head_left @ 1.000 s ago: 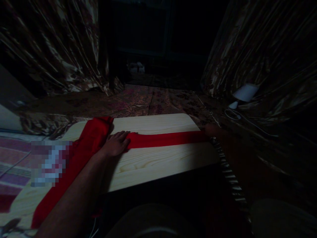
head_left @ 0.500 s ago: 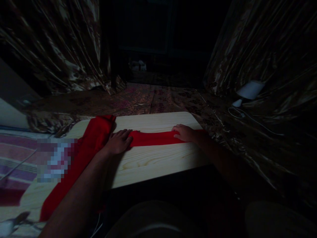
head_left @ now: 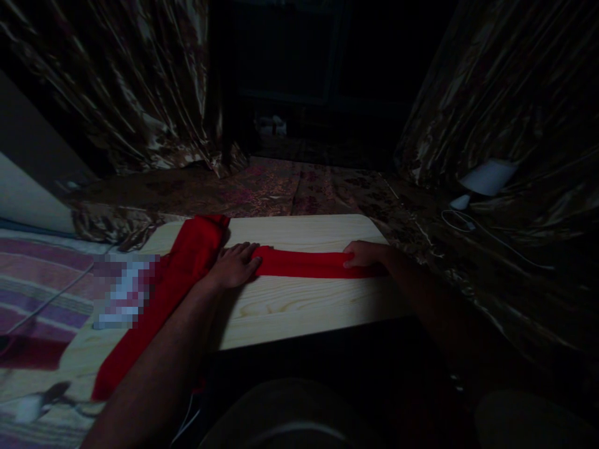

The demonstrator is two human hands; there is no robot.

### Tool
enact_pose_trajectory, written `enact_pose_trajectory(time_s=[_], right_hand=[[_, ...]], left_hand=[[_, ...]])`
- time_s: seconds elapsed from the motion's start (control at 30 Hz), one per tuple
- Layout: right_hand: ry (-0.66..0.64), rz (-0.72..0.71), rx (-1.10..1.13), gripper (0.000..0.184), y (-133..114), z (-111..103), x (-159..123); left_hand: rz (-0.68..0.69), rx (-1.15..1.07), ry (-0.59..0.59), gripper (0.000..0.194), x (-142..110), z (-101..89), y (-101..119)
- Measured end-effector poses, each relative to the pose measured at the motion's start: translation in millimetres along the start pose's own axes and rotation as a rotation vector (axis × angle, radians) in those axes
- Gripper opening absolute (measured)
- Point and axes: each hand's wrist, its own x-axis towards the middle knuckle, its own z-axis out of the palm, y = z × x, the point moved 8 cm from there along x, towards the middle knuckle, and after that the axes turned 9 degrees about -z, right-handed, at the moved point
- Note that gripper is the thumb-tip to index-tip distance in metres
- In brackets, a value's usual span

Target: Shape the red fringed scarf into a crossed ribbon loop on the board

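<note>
A narrow strip of red cloth (head_left: 304, 263) lies across a light wood-grain tabletop (head_left: 290, 312). At its left end my left hand (head_left: 236, 265) rests flat, fingers stretched out and thumb touching the cloth. My right hand (head_left: 367, 253) is curled at the strip's right part, thumb and fingers closed on the cloth; its fingertips are partly hidden. Left of my left hand, a longer folded red cloth (head_left: 161, 296) runs slantwise from the table's far edge toward me, partly behind my left forearm.
A blurred-out item (head_left: 124, 293) lies beside the long red cloth. Striped bedding (head_left: 42, 280) spreads at the left, with a white cable. A small white lamp (head_left: 489, 177) and its cord stand at the right. Patterned curtains (head_left: 154, 93) hang behind; the room is dark.
My right hand has gone from lying on the strip with fingers extended to a closed grip near its right end. My left hand stays flat. The whole view has shifted slightly.
</note>
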Motion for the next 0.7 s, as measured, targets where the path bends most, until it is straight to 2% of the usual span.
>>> enact_pose_trajectory(time_s=[0.17,0.37,0.43,0.6,0.7], right_hand=[[0.025,-0.054,0.261,0.038,21.7,-11.1,-4.1],[0.014,-0.02,0.417,0.045,53.5,-24.9,-6.0],[-0.02,-0.011,0.479,0.046,55.1,-25.8,-11.0],[-0.196,0.083,0.651,0.046,62.2,-15.1,-36.9],[-0.176,0.095,0.721,0.046,70.6,-18.6,-48.9]], left_hand=[[-0.003,-0.001,0.002,0.07,-1.0,-0.9,0.9],[0.009,-0.018,-0.001,0.071,-1.4,-0.4,1.6],[0.005,-0.019,-0.004,0.071,-1.2,0.0,1.5],[-0.008,-0.016,-0.009,0.071,-2.6,-1.9,2.8],[0.002,-0.008,-0.011,0.071,-3.2,-2.2,3.9]])
